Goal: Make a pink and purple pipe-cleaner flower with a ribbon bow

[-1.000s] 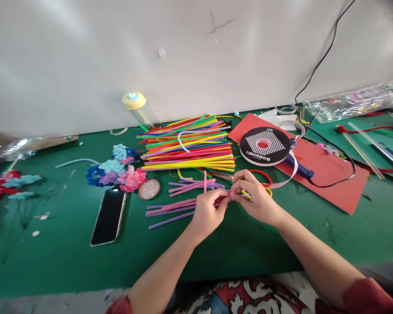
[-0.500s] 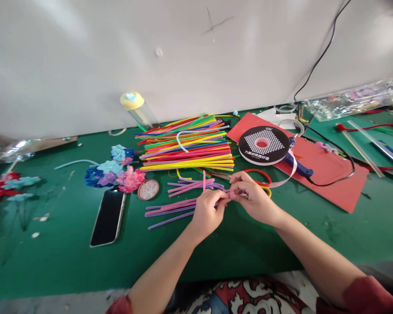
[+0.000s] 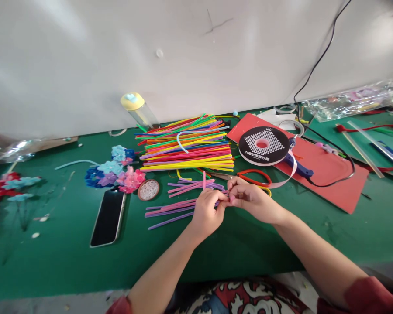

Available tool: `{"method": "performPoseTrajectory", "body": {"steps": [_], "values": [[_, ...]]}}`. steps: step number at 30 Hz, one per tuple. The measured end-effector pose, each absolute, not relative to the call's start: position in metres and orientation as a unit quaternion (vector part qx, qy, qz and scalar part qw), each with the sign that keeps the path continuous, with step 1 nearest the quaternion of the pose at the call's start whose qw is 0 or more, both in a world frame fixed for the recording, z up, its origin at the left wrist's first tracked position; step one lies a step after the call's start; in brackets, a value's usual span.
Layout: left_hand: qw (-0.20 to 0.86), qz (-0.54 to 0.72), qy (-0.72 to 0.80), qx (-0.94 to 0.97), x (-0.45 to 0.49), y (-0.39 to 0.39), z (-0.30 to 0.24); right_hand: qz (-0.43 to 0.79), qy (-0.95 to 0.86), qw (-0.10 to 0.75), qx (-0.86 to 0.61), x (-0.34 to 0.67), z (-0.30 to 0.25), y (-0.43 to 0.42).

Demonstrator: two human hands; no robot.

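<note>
Between the fingertips of my left hand (image 3: pixel 208 213) a pink pipe cleaner (image 3: pixel 204 179) is pinched, one end standing up above the knuckles. My right hand (image 3: pixel 253 201) meets it, thumb and fingers closed on the pipe cleaner's other part, mostly hidden by the fingers. Beside my left hand lie short pink and purple pipe cleaners (image 3: pixel 170 210) in two loose groups. Just behind my right hand rest scissors (image 3: pixel 257 172) with red and yellow handles. A large bundle of long coloured pipe cleaners (image 3: pixel 186 150) lies farther back.
To the left are pipe-cleaner flowers (image 3: pixel 109 168), a phone (image 3: pixel 108 218) and a round dish of small beads (image 3: pixel 148 189). A ribbon spool (image 3: pixel 263 146) and a blue glue gun (image 3: pixel 298 167) sit on a red board (image 3: pixel 334 187). A yellow-capped bottle (image 3: pixel 134 104) stands by the wall.
My right hand has come slightly down and its fingers have curled closer to my left fingertips. My left hand stays nearly still.
</note>
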State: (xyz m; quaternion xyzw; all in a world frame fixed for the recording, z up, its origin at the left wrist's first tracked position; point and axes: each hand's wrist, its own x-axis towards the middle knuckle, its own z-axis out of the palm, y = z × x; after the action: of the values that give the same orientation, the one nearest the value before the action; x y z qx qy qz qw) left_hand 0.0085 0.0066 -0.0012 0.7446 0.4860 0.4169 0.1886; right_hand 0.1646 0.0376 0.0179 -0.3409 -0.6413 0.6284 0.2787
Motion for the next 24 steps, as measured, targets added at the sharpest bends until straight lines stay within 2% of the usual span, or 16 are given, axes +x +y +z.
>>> {"method": "performPoseTrajectory", "body": {"steps": [5,9,14,24], "values": [[0.134,0.452,0.435,0.767,0.007,0.009,-0.001,0.555,-0.695,0.307,-0.339,0.164,0.019,0.037],[0.134,0.446,0.423,0.778,0.008,0.009,0.0,0.515,-0.731,0.267,-0.36,0.165,0.021,0.038],[0.13,0.446,0.426,0.777,0.009,0.008,-0.001,0.597,-0.675,0.25,-0.355,0.165,0.018,0.038],[0.157,0.457,0.459,0.745,0.009,0.006,0.002,0.701,-0.53,0.34,-0.335,0.164,0.009,0.038]]}}
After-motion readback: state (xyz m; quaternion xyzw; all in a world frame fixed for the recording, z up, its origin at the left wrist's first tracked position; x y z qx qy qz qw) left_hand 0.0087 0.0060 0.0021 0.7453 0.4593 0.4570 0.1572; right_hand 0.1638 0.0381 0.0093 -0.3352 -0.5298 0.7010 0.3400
